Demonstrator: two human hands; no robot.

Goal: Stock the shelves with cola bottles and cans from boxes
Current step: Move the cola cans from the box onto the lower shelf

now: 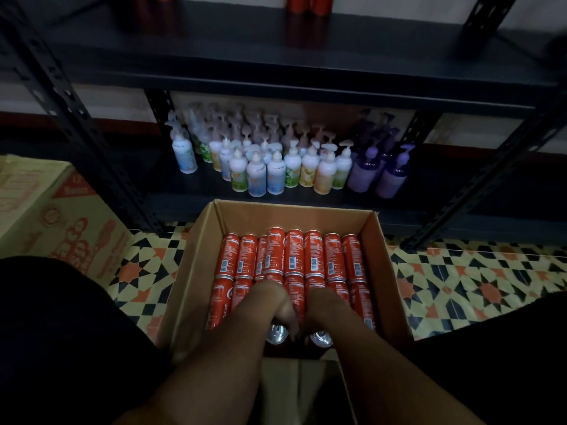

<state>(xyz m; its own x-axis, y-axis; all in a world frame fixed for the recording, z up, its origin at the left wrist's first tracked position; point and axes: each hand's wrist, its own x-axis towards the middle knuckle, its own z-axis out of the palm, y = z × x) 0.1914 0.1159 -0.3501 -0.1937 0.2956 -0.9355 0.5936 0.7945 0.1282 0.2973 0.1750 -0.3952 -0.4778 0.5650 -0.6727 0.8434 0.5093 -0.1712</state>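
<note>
An open cardboard box stands on the floor in front of the dark metal shelf. It is packed with several red cola cans lying on their sides in rows. Both my hands reach into the near end of the box. My left hand curls round a can whose silver end shows below my fingers. My right hand grips another can, its silver end facing me. Two red cans stand on the upper shelf board at the top of the view.
Several pump bottles, white and purple, crowd the lower shelf board behind the box. A printed carton sits on the floor at the left. Slotted shelf uprights slant down both sides. The floor is patterned tile.
</note>
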